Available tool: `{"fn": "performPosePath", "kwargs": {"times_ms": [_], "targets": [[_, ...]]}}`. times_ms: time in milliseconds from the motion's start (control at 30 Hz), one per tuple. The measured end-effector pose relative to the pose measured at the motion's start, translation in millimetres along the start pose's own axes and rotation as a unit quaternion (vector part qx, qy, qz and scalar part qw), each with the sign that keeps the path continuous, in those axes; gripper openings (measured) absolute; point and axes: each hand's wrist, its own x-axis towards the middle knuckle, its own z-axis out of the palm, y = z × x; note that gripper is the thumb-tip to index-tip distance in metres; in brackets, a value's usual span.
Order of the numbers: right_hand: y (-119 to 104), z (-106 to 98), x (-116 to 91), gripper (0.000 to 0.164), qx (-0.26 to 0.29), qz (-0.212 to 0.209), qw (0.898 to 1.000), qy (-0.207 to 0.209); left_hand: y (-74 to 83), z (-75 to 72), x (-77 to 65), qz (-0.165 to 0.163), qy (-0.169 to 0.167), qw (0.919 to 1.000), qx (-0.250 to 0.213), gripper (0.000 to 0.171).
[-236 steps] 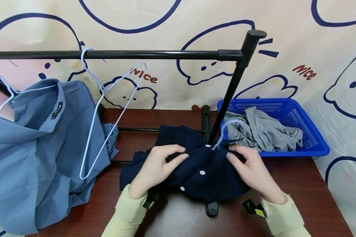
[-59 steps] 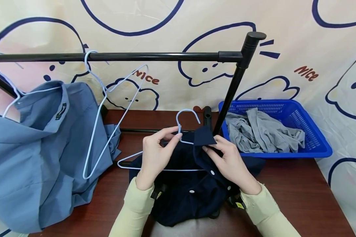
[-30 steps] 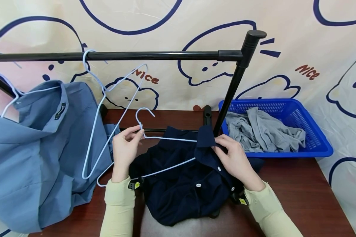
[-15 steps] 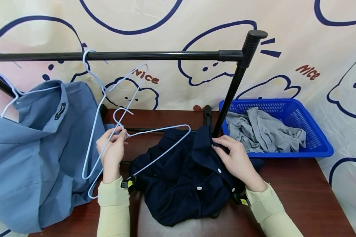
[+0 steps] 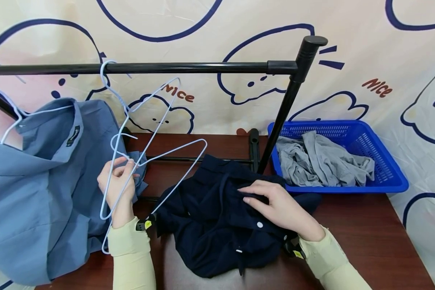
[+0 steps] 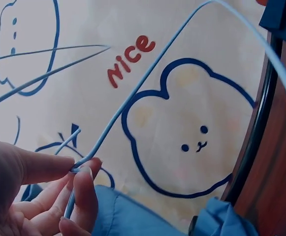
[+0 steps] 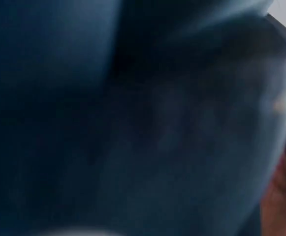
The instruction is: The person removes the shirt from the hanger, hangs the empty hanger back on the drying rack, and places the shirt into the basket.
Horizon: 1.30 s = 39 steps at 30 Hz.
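In the head view my left hand (image 5: 117, 189) pinches a light blue wire hanger (image 5: 204, 141) just below its hook. The left wrist view shows thumb and fingertips closed on the wire of this hanger (image 6: 133, 96). Its right corner stands free of the navy button-up shirt (image 5: 217, 225), which lies crumpled on the table. Part of its lower bar is hidden behind my left wrist. My right hand (image 5: 275, 205) holds the shirt near its collar, fabric between thumb and forefinger. Navy fabric (image 7: 147, 147) fills the right wrist view, dark and blurred.
A black rack rail (image 5: 203, 67) runs across the back. From it hang a bare hanger (image 5: 156, 132), in front of my left hand, and a blue-grey garment (image 5: 29, 193) on another hanger. A blue basket (image 5: 388, 169) with grey cloth (image 5: 330, 161) stands at right on the brown table (image 5: 359, 237).
The hanger came out of the shirt's collar as my left hand drew it leftward and slightly down. My right hand has moved down and left, and the collar has flopped over.
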Motion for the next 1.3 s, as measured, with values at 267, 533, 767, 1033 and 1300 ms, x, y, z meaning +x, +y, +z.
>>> {"fn": "performPosePath", "kwargs": {"times_ms": [267,533,767,1033,1300], "targets": [[-3.9,17.8,-1.8,0.039,-0.06,-0.003,0.992,-0.11,-2.0,-12.2,6.4,0.053,0.045,0.9965,-0.046,0.021],[-9.7,7.1,2.4,0.056,-0.109,0.022,0.98,-0.164,4.0,-25.9,0.9,0.091,0.036,0.9904,-0.098,0.025],[-33.3,-37.8,16.8,0.064,-0.136,0.013,0.987,-0.079,11.9,-35.5,-2.7,0.119,0.047,0.99,-0.061,0.022],[-82.4,-88.2,44.7,0.05,-0.143,-0.148,0.968,0.145,13.8,-43.4,-4.2,0.133,0.037,0.9905,-0.001,0.024],[-139.4,-113.6,73.1,0.046,-0.188,-0.274,0.903,0.273,22.1,-49.7,-3.1,0.15,0.054,0.9869,0.02,0.024]]}}
